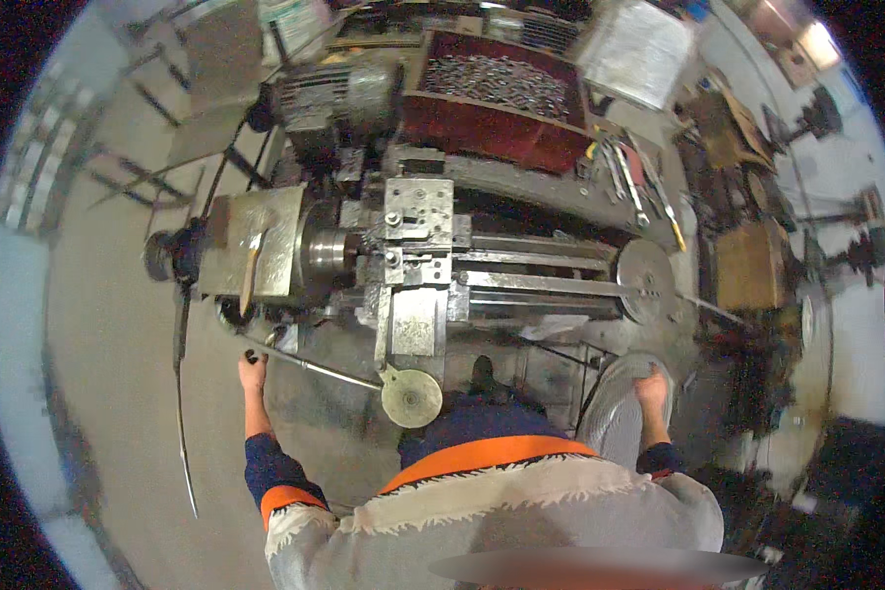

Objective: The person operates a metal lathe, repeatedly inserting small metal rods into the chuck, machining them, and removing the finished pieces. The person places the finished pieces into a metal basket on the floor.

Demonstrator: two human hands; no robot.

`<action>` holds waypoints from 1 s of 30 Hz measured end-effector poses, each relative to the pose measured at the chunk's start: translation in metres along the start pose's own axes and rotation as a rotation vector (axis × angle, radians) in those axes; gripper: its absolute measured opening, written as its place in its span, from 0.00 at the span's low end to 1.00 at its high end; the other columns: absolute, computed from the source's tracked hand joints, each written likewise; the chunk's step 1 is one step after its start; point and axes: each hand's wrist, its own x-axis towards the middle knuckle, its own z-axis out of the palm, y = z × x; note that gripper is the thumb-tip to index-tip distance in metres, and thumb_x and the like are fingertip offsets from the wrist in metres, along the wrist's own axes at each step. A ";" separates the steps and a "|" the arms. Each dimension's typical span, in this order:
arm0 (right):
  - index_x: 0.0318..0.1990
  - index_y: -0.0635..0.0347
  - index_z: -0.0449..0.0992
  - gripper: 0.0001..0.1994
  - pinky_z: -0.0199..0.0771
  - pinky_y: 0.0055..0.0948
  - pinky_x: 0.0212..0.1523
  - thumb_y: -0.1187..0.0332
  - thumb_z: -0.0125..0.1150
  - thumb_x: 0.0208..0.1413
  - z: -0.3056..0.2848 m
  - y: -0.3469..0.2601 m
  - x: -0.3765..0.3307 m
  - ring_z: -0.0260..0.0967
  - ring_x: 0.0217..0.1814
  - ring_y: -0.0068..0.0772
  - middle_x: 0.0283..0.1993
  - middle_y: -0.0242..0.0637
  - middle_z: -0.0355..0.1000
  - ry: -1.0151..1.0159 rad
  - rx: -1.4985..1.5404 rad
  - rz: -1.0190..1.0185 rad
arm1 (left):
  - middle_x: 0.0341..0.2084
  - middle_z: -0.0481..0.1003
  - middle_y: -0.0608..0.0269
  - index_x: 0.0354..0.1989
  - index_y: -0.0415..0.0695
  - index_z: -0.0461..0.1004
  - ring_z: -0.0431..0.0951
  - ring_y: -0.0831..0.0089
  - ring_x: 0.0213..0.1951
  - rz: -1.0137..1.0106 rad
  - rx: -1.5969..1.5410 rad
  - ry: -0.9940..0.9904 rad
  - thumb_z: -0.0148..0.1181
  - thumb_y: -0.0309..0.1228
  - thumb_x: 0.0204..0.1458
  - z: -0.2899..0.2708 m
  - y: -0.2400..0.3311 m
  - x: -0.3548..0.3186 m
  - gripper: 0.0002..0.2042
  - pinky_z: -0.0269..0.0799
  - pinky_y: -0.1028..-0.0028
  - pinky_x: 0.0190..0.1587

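Note:
My left hand [253,374] is closed around a small dark knob [250,355] at the lathe's front left. Close by, a slim metal rod [315,368] slants down to a round brass-coloured disc [411,397]. My right hand [651,391] is over a grey, ribbed, round-edged thing [610,403], its fingers curled; what they hold, if anything, is hidden. Ahead of me is a metal lathe, with its chuck [326,253] left of the tool post [418,211]. A wooden-handled tool [251,275] lies on the headstock cover [280,231].
Behind the lathe is a red box [501,128] filled with small metal pieces. Several wrenches [629,182] lie to its right. Two bed rails [541,282] run to a large round plate [644,280]. A long thin bar [182,423] extends at the left.

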 end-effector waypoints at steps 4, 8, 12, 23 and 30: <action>0.35 0.57 0.74 0.18 0.68 0.36 0.42 0.60 0.58 0.33 0.036 0.025 -0.060 0.68 0.42 0.48 0.37 0.46 0.71 -0.240 -0.127 -0.022 | 0.31 0.73 0.48 0.33 0.39 0.69 0.74 0.53 0.34 0.328 0.600 -0.111 0.56 0.35 0.39 0.006 0.067 0.005 0.15 0.70 0.61 0.37; 0.23 0.57 0.75 0.11 0.69 0.37 0.39 0.60 0.55 0.35 0.098 0.070 -0.043 0.68 0.38 0.49 0.30 0.48 0.71 -0.237 -0.020 -0.317 | 0.27 0.73 0.49 0.31 0.42 0.70 0.74 0.55 0.32 0.280 0.677 -0.047 0.53 0.35 0.42 0.035 -0.008 0.030 0.11 0.69 0.61 0.34; 0.20 0.63 0.73 0.10 0.69 0.36 0.34 0.64 0.53 0.35 0.004 -0.006 -0.057 0.69 0.33 0.50 0.25 0.50 0.70 -0.233 0.105 -0.260 | 0.22 0.71 0.52 0.24 0.40 0.71 0.73 0.54 0.28 0.383 1.009 0.431 0.51 0.36 0.44 0.061 -0.010 0.005 0.11 0.68 0.61 0.31; 0.35 0.61 0.75 0.16 0.69 0.32 0.41 0.72 0.56 0.32 -0.189 -0.252 -0.018 0.71 0.37 0.42 0.33 0.46 0.72 -0.014 0.548 -0.880 | 0.34 0.73 0.48 0.42 0.43 0.66 0.73 0.53 0.38 0.180 0.805 -0.208 0.49 0.36 0.46 -0.094 0.080 -0.063 0.15 0.68 0.60 0.38; 0.31 0.58 0.75 0.16 0.66 0.33 0.39 0.69 0.58 0.27 -0.259 -0.457 -0.126 0.64 0.36 0.42 0.32 0.38 0.70 0.053 0.628 -1.653 | 0.24 0.72 0.47 0.42 0.46 0.70 0.73 0.52 0.29 0.347 0.496 0.262 0.51 0.39 0.49 -0.257 0.181 -0.114 0.15 0.67 0.61 0.31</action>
